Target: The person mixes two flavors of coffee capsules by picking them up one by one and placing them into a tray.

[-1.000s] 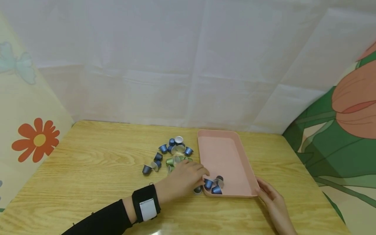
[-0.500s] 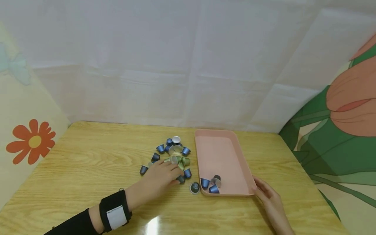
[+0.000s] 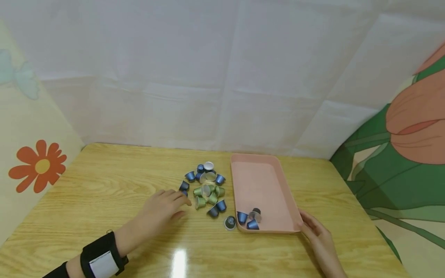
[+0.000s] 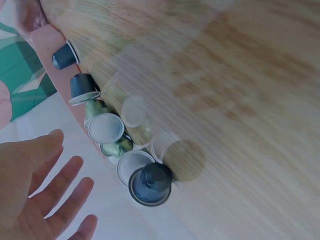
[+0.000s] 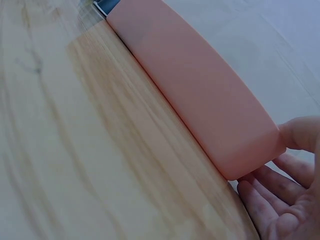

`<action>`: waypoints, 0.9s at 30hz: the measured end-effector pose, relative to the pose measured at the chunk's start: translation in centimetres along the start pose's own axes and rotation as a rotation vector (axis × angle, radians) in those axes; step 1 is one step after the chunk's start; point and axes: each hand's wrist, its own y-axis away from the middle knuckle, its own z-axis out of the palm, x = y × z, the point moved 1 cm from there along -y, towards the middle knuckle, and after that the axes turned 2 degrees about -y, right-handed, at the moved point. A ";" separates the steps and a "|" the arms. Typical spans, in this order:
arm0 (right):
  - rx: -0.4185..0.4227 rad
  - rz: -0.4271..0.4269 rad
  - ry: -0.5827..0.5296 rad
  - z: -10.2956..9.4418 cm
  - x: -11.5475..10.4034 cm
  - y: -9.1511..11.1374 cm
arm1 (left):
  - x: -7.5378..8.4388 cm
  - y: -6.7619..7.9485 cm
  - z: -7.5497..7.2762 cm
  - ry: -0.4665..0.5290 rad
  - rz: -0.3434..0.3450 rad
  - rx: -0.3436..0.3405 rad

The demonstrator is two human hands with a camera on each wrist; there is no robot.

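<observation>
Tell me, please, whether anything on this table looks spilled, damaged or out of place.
Nothing looks plainly spilled or damaged. One dark pod does look slightly stray: it sits on the table just beside the near left corner of the tray, apart from the other loose pods.

We see a desk (image 3: 132, 166) with yellowish wood grain and a bright reflection (image 3: 179, 264) on its near side. Right of its centre we find a pink tray (image 3: 261, 183). To the left, we see loosely heaped blue pods (image 3: 198, 176) farther back, green pods (image 3: 212, 198) amid the pile, and a dark pod (image 3: 230, 222) just beside the tray's near corner.
</observation>
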 end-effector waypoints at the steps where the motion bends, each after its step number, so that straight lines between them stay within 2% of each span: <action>1: 0.000 0.005 0.002 0.0 0.0 0.0 | -0.1 0.2 -0.1 -0.001 -0.008 -0.009; 6: 0.000 0.020 0.005 0.0 0.1 0.0 | -0.9 0.6 -0.1 -0.009 -0.019 -0.008; 9: 0.006 0.018 0.006 0.1 0.0 0.0 | -1.6 0.8 0.0 -0.100 0.004 0.020; 13: 0.001 0.025 0.001 0.3 0.0 -0.1 | -2.4 0.9 0.2 -0.249 0.027 0.018; 22: 0.002 0.052 0.031 0.1 0.0 -0.1 | -3.2 1.1 -0.1 -0.364 0.010 -0.155; 27: 0.009 0.054 0.033 0.0 0.0 0.0 | -3.4 1.3 0.1 -0.368 0.023 -0.178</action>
